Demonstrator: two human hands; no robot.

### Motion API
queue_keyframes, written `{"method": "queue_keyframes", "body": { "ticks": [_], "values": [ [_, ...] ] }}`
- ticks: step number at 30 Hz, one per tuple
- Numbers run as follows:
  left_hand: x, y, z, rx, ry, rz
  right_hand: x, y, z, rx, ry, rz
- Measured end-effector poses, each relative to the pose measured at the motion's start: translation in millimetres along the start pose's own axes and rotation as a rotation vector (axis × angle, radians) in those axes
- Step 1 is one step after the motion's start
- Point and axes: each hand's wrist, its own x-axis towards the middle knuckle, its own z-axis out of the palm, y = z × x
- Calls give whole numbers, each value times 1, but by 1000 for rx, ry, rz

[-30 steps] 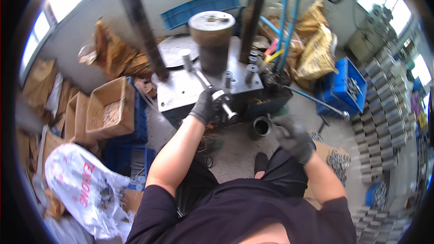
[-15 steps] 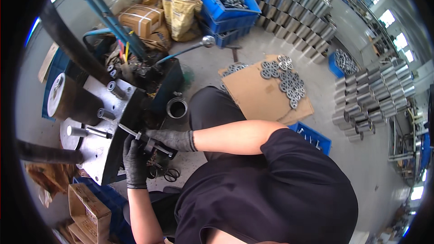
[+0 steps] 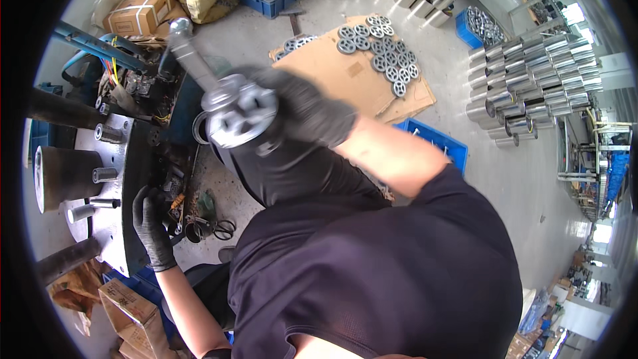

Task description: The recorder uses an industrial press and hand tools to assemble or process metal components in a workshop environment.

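Observation:
My right hand (image 3: 309, 110), in a dark grey glove, grips a spoked metal wheel (image 3: 242, 119) raised above my knee. The wheel and hand are smeared by motion. From the wheel's hub a silvery rod (image 3: 196, 60) appears to run up and left to a rounded end; blur hides how they join. My left hand (image 3: 154, 229), gloved too, is beside the right edge of an upright steel plate (image 3: 123, 203) on a machine. Its fingers are loosely bent and apart, with nothing visible in them. Metal pins and a thick dark cylinder (image 3: 70, 178) stick out from the plate.
Several spoked wheels (image 3: 392, 60) lie on a cardboard sheet (image 3: 332, 83) on the floor. Blue bins (image 3: 435, 139) stand nearby, and shiny metal cylinders (image 3: 531, 86) are stacked to the right. Scissors (image 3: 224, 229) lie below the machine. An open carton (image 3: 129, 306) is at lower left.
My right hand has moved up and away from the machine with the wheel and rod. My left hand has let go of the metal part and stays by the plate. The view has shifted.

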Motion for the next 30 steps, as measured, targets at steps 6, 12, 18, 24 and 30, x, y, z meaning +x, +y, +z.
{"method": "queue_keyframes", "body": {
  "ticks": [6, 12, 18, 24, 30],
  "values": [
    [3, -7, 7, 114, -50, 5, -150, -74, -135, -656, 680, -52],
    [0, -13, 12, 119, -60, -68, -351, -67, -304, -728, 1156, 16],
    [9, -41, 11, 180, -130, -110, -515, -58, -325, -1561, 1459, 763],
    [13, -60, 5, 422, -198, -28, -544, -66, -290, -1452, 1730, 1355],
    [16, -72, 2, 507, -239, -31, -550, -73, -266, -1785, 1651, 1252]
  ]
}}
